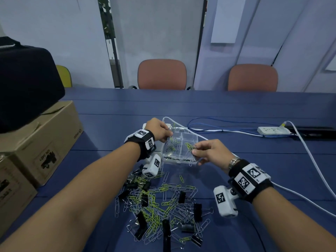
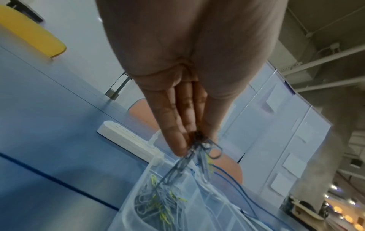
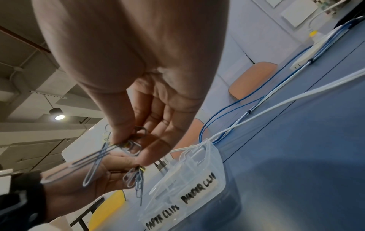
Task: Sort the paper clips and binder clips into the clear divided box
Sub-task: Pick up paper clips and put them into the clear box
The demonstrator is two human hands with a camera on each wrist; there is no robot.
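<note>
The clear divided box (image 1: 181,159) (image 3: 209,179) stands on the blue table, labelled for paper clips and binder clips. Several paper clips (image 2: 156,201) lie in its left compartment. My left hand (image 1: 160,130) (image 2: 195,140) pinches a bunch of paper clips (image 2: 199,156) over the box's left side. My right hand (image 1: 205,151) (image 3: 128,145) pinches another bunch of paper clips (image 3: 98,159) (image 1: 190,147) over its right front. A mixed pile of silver and yellow paper clips (image 1: 154,197) and black binder clips (image 1: 197,211) lies near me.
Cardboard boxes (image 1: 41,142) under a black bag (image 1: 25,84) stand at the left. Blue and white cables (image 1: 227,130) and a white power strip (image 1: 272,130) lie to the right behind the box. Two chairs (image 1: 161,73) stand beyond the far table edge.
</note>
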